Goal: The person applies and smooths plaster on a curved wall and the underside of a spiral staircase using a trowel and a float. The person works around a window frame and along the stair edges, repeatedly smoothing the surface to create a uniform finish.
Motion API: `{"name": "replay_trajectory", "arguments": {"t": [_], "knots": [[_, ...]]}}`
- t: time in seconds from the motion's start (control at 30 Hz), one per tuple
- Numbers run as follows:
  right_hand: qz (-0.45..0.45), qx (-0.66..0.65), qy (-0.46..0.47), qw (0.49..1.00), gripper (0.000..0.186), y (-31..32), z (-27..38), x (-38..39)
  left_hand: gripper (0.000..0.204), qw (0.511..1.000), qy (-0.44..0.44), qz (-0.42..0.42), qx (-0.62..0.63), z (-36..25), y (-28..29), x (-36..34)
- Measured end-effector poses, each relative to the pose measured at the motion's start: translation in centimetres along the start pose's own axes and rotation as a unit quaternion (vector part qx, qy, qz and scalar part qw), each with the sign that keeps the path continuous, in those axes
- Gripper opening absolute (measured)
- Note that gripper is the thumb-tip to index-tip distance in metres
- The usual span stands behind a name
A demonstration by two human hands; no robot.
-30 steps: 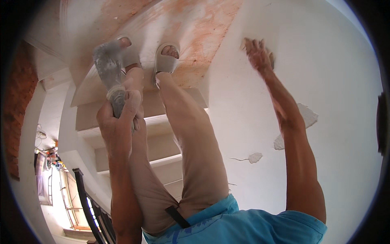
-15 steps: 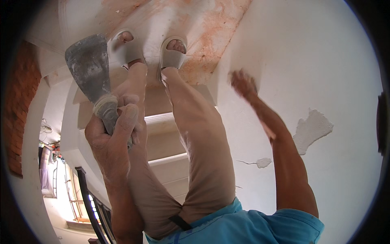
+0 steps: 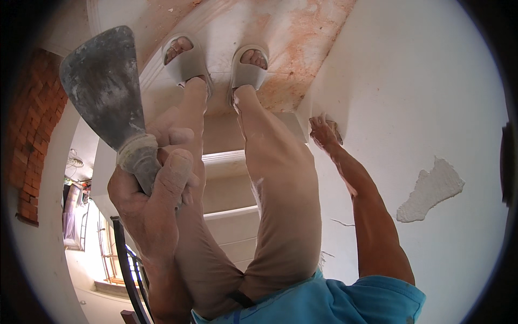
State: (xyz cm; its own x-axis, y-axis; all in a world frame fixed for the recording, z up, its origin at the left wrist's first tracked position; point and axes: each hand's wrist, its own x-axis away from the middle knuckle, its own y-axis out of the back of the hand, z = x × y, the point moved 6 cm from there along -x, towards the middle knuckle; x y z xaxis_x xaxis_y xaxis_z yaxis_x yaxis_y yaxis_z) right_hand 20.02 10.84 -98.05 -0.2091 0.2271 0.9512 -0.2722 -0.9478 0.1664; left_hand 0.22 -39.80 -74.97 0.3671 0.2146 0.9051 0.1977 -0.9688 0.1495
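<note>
My left hand (image 3: 156, 194) is wrapped round the handle of a wide putty knife (image 3: 105, 86). The grey, dust-streaked blade points up and to the left, and plaster is crusted around its collar. Out to the right, my right hand (image 3: 322, 133) is against the white wall (image 3: 388, 102), low down near its bottom corner. A small flat brownish pad (image 3: 339, 132), like a sanding pad, shows at the edge of its curled fingers; its exact kind is too small to make out. Pale dust coats my left fingers.
Bare plaster patches (image 3: 431, 189) mark the right wall. My sandalled feet stand on a dusty, orange-stained floor (image 3: 294, 59), with steps (image 3: 229, 186) behind them. A dark railing (image 3: 127, 264) stands at lower left, with exposed brick (image 3: 35, 129) at far left.
My right hand, blurred in a swing before, is now lower against the wall. The putty knife in my left hand has come up and leftward, nearer the camera. The view has shifted slightly.
</note>
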Motion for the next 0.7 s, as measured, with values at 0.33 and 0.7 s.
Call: {"name": "replay_trajectory", "arguments": {"t": [0.33,0.7], "knots": [[-0.087,0.042,-0.105,0.990,0.039,5.8,-10.9,0.1,0.048,0.999,-0.009,-0.018,-0.048,-0.7,-0.3,0.8],[-0.068,0.025,-0.037,0.997,0.028,0.4,-0.2,-3.7,0.049,0.989,-0.133,-0.010,-0.057,-0.8,0.6,1.4]]}}
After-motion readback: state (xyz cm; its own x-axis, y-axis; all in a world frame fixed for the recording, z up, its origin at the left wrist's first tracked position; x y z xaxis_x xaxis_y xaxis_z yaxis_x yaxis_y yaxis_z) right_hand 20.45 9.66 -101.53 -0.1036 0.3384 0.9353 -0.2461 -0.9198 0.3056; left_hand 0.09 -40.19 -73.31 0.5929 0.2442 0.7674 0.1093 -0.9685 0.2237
